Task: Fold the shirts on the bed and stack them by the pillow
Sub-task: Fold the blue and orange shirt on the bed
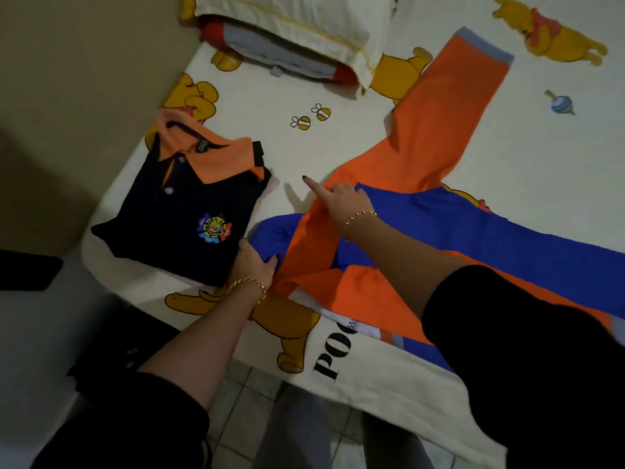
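Note:
An orange and blue long-sleeved shirt lies spread on the bed, one orange sleeve reaching toward the pillow. My right hand rests on the shirt near its shoulder, index finger stretched out, the other fingers curled on the orange cloth. My left hand grips the shirt's near edge where blue and orange meet. A folded black polo with an orange collar lies to the left, next to my left hand.
The bed sheet is white with yellow bear prints. A wall runs along the bed's left side. A red and grey bolster lies under the pillow. Tiled floor and my legs show below the bed's edge.

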### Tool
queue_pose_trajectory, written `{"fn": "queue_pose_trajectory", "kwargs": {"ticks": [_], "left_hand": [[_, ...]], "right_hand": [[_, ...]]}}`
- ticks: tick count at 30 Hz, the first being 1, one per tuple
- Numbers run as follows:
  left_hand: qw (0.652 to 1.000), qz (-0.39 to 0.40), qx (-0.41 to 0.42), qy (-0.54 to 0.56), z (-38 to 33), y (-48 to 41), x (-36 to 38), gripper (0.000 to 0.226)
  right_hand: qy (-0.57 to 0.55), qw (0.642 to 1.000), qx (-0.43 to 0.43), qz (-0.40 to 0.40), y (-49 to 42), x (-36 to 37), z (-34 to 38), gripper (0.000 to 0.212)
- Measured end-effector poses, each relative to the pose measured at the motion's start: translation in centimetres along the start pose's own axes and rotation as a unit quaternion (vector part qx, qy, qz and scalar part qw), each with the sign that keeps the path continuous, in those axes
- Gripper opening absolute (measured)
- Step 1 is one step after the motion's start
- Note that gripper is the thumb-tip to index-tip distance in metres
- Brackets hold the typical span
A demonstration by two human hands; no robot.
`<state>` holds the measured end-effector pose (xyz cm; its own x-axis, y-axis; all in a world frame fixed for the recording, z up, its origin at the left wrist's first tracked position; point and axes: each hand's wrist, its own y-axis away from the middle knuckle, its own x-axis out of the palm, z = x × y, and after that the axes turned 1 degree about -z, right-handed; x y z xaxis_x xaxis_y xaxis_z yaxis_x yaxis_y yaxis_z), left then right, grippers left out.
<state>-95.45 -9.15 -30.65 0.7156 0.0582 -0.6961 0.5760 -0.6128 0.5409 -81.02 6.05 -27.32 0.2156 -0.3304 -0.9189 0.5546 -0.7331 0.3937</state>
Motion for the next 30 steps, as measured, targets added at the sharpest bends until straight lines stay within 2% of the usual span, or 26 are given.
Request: {"fn": "queue_pose_trajectory", "kwargs": {"ticks": [1, 3, 5, 9, 12, 18, 23, 27, 30], "left_hand": [[1.000, 0.004, 0.015, -0.011, 0.1, -0.1, -0.1, 0.051], [0.996, 0.005, 0.056, -0.066, 0.3, -0.2, -0.8, 0.037], [0.991, -0.009, 0.086, -0.098, 0.5, 0.0, -1.4, 0.030], [0.990, -0.032, 0.093, -0.100, 0.8, 0.4, -2.5, 0.028], [0.989, -0.047, 0.096, -0.105, -0.2, 1.2, -2.9, 0.037], [0.974, -0.114, 0.146, -0.128, -4.3, 4.3, -1.8, 0.042], [0.957, -0.124, 0.229, -0.127, -9.4, 5.7, 1.5, 0.021], [0.950, -0.095, 0.264, -0.135, -14.9, 7.2, 6.9, 0.021], [0.946, -0.020, 0.295, -0.133, -19.0, 7.9, 11.2, 0.026]], "right_hand": [[0.012, 1.000, 0.000, 0.017, -0.4, 0.0, 0.3, 0.095], [0.034, 0.999, -0.001, 0.028, -1.5, -0.3, 1.1, 0.057], [0.010, 1.000, 0.015, -0.003, -2.0, -0.5, 1.5, 0.038], [-0.116, 0.991, 0.036, -0.049, -1.7, 0.3, 1.5, 0.039], [-0.175, 0.982, 0.035, -0.067, -0.3, 1.2, 0.4, 0.045], [-0.176, 0.980, 0.049, -0.080, 4.6, 1.6, -5.7, 0.049], [-0.193, 0.972, 0.106, -0.081, 10.3, 2.4, -14.3, 0.042], [-0.185, 0.964, 0.180, -0.068, 16.0, 4.8, -23.1, 0.034], [-0.173, 0.955, 0.231, -0.075, 19.9, 6.7, -29.2, 0.032]]}}
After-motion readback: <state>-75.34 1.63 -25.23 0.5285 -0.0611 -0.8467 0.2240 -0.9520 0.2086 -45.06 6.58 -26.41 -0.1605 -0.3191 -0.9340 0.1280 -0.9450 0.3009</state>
